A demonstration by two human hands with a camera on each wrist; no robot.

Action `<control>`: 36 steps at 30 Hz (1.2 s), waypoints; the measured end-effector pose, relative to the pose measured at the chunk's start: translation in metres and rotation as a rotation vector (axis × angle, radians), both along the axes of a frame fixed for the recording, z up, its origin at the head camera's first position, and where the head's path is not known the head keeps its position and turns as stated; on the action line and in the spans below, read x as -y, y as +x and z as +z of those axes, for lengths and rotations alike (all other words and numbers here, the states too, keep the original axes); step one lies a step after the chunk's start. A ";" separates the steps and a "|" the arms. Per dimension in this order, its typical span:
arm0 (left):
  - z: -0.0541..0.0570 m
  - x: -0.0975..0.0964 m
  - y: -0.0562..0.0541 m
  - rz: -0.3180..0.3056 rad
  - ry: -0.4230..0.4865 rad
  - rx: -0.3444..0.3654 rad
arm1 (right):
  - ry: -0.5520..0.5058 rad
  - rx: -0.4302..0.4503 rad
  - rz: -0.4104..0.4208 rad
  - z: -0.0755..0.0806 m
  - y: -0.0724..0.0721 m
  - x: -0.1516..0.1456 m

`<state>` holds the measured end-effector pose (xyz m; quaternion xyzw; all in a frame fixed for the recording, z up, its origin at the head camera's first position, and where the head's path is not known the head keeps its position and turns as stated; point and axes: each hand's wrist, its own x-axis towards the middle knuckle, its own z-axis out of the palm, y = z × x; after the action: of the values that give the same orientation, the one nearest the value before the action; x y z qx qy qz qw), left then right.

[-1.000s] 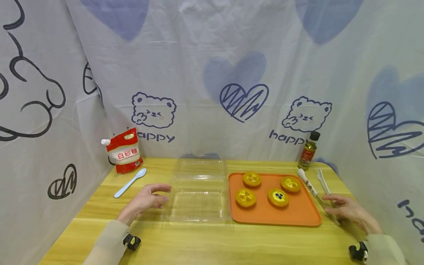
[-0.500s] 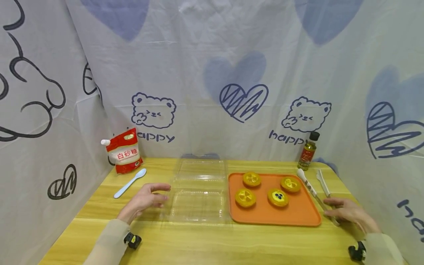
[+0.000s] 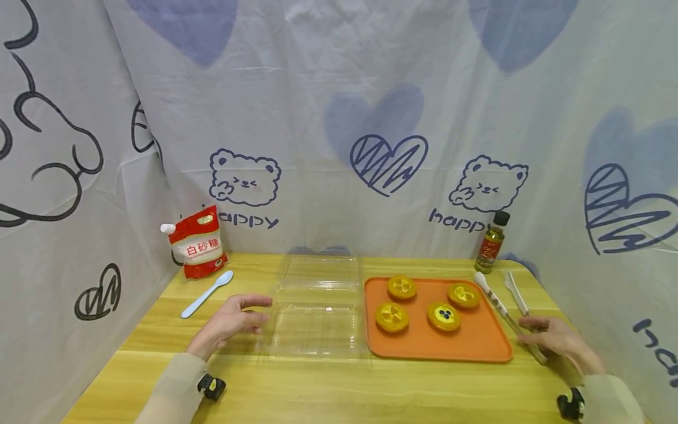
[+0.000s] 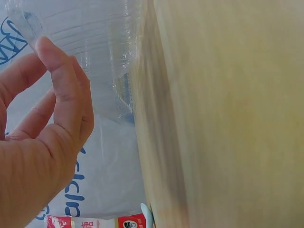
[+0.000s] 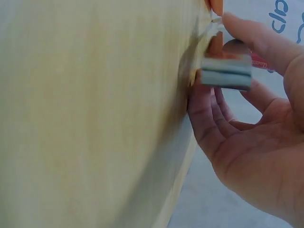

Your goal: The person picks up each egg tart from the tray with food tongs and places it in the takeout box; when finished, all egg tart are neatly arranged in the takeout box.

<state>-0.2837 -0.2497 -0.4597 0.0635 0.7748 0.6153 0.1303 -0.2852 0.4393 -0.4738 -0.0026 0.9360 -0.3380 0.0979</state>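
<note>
My left hand [image 3: 235,321] rests beside a clear plastic clamshell box [image 3: 318,330], its lid folded back, with relaxed fingers and thumb apart at the box's left edge. In the left wrist view the fingertips are close to the clear plastic; contact cannot be told. My right hand [image 3: 558,341] hovers around the lower part of spread tongs [image 3: 500,303] with pale tips. The right wrist view has the tongs' bent metal end [image 5: 225,73] between thumb and loosely curved fingers, with no firm grip visible. Left of the tongs, an orange tray [image 3: 477,347] bears several egg tarts [image 3: 444,316].
A bag of white sugar [image 3: 200,244] stands at the back left, with a pale blue spoon [image 3: 208,294] before it. At the back right stands a small oil bottle [image 3: 491,244] with a black cap. A printed cloth [image 3: 318,176] hangs behind the wooden table [image 3: 328,388].
</note>
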 end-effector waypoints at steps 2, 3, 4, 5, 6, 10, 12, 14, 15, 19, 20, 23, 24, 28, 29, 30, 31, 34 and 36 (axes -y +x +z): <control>0.000 0.000 0.000 0.001 0.000 -0.001 | 0.011 -0.025 -0.003 0.001 0.001 -0.001; 0.000 0.000 0.001 0.002 -0.002 -0.003 | 0.017 -0.032 -0.011 0.001 0.001 -0.002; 0.000 -0.001 0.001 0.002 -0.001 -0.004 | 0.023 -0.041 -0.022 0.002 0.002 -0.003; 0.000 -0.001 0.001 0.002 -0.001 -0.005 | 0.029 -0.052 -0.027 0.002 0.002 -0.003; 0.000 -0.001 0.001 0.000 -0.001 -0.006 | 0.035 -0.058 -0.039 0.003 0.002 -0.004; 0.000 -0.001 0.001 -0.005 0.002 -0.012 | 0.042 -0.063 -0.077 0.003 0.003 -0.006; 0.000 -0.001 0.001 -0.003 0.004 -0.012 | 0.048 -0.074 -0.094 0.003 0.002 -0.007; 0.002 -0.001 0.002 -0.003 0.007 -0.014 | 0.054 -0.109 -0.122 0.003 0.002 -0.007; 0.002 -0.001 0.002 -0.005 0.008 -0.015 | 0.038 -0.116 -0.144 0.003 0.002 -0.007; 0.003 -0.002 0.003 -0.011 0.016 -0.022 | -0.070 -0.107 -0.246 0.005 0.006 -0.004; 0.004 -0.002 0.003 -0.014 0.017 -0.024 | -0.095 -0.106 -0.264 0.006 0.007 -0.003; 0.003 -0.002 0.003 -0.012 0.016 -0.024 | -0.110 -0.108 -0.287 0.008 0.012 -0.001; 0.003 -0.001 0.003 -0.008 0.014 -0.022 | -0.105 -0.118 -0.291 0.008 0.013 0.000; 0.002 0.000 0.004 -0.011 0.008 -0.018 | -0.097 -0.166 -0.268 0.007 0.016 0.003; 0.002 0.000 0.003 -0.012 0.008 -0.019 | -0.107 -0.173 -0.258 0.007 0.016 0.003; 0.002 0.000 0.003 -0.012 0.010 -0.019 | -0.112 -0.180 -0.246 0.006 0.016 0.004; 0.001 0.001 0.002 -0.016 0.011 -0.021 | -0.107 -0.187 -0.236 0.006 0.016 0.005; 0.000 0.001 0.001 -0.018 0.019 -0.021 | -0.048 -0.192 -0.190 0.008 0.015 0.006; -0.001 0.001 -0.001 -0.018 0.021 -0.019 | -0.017 -0.193 -0.165 0.009 0.015 0.008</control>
<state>-0.2842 -0.2505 -0.4604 0.0777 0.7688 0.6218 0.1280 -0.2700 0.4318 -0.4648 0.0412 0.9353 -0.3509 -0.0209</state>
